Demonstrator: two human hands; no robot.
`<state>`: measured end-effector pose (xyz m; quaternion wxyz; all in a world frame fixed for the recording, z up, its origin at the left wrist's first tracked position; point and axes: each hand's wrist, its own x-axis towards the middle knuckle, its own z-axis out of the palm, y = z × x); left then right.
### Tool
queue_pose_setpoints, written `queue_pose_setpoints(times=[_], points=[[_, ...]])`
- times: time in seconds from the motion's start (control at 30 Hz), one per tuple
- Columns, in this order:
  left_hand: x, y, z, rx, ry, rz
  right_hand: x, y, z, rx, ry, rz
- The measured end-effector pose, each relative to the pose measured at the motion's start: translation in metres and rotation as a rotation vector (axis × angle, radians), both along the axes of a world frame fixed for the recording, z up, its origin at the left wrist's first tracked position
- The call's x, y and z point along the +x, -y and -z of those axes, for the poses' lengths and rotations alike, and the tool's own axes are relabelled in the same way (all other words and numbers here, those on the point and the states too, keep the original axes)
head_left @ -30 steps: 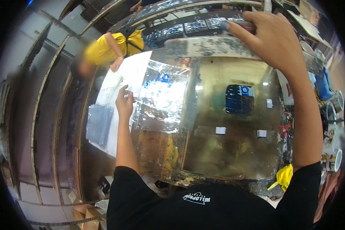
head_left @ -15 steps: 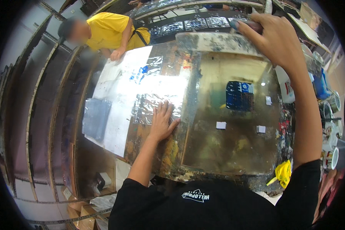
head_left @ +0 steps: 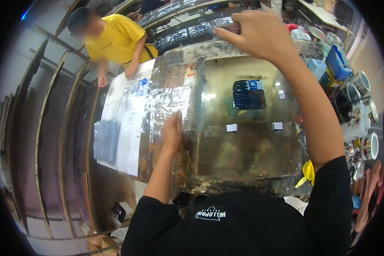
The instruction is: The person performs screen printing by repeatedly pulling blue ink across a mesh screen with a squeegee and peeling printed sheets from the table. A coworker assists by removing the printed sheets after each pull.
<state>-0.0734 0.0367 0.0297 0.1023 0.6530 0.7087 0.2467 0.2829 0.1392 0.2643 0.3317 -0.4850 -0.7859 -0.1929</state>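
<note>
My left hand [head_left: 172, 131] is at the near edge of a clear, glossy plastic sheet [head_left: 168, 100], fingers pinched together on it. The sheet lies on a paint-stained board [head_left: 151, 155]. To the right is a screen-printing frame [head_left: 213, 50] with yellowish mesh, a dark blue rectangle [head_left: 249, 96] and several small white pieces. My right hand [head_left: 260, 34] is raised over the frame's far side, its fingers closed round a brown handle [head_left: 233, 28]. Most of that handle is hidden, and I cannot tell what it belongs to.
A stack of translucent bags [head_left: 107, 141] rests on white paper [head_left: 130, 147] at left. A co-worker in a yellow shirt [head_left: 115, 38] leans in at the far left. Paint cans [head_left: 360, 82] crowd the right side. Rack shelves [head_left: 40, 102] stand at far left; a yellow cloth [head_left: 306, 173] lies near right.
My left hand has gone from lying spread on the plastic sheet to a pinch at its near edge. My right hand appears farther left with the handle. The co-worker's other hand has come into view.
</note>
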Motion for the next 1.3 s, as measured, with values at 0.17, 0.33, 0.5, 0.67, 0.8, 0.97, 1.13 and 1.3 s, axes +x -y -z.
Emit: queue_pose_setpoints(times=[0.17, 0.33, 0.5, 0.67, 0.8, 0.97, 1.13, 1.3], points=[[0.095, -0.003, -0.002, -0.128, 0.087, 0.244, 0.000, 0.004, -0.015, -0.105, 0.049, 0.013], [0.134, 0.004, 0.013, -0.152, -0.346, 0.652, 0.003, 0.008, -0.022, -0.208, 0.109, 0.020], [0.193, -0.017, 0.023, -0.068, -0.280, 0.796, 0.006, -0.003, -0.027, -0.156, 0.057, -0.074], [0.247, 0.005, 0.033, 0.072, -0.288, 0.790, 0.002, -0.005, -0.040, -0.135, 0.062, -0.033], [0.251, 0.020, 0.026, 0.080, -0.253, 0.794, 0.004, -0.003, -0.056, -0.401, 0.135, 0.015], [0.248, 0.020, 0.028, 0.137, -0.154, 0.809, 0.003, 0.002, -0.066, -0.377, 0.093, 0.002], [0.237, 0.020, 0.016, 0.203, -0.061, 0.839, 0.005, 0.000, -0.059, -0.331, 0.085, -0.068], [0.153, -0.015, -0.069, 0.244, 1.057, 0.156, 0.004, 0.010, -0.012, -0.160, 0.036, -0.041]])
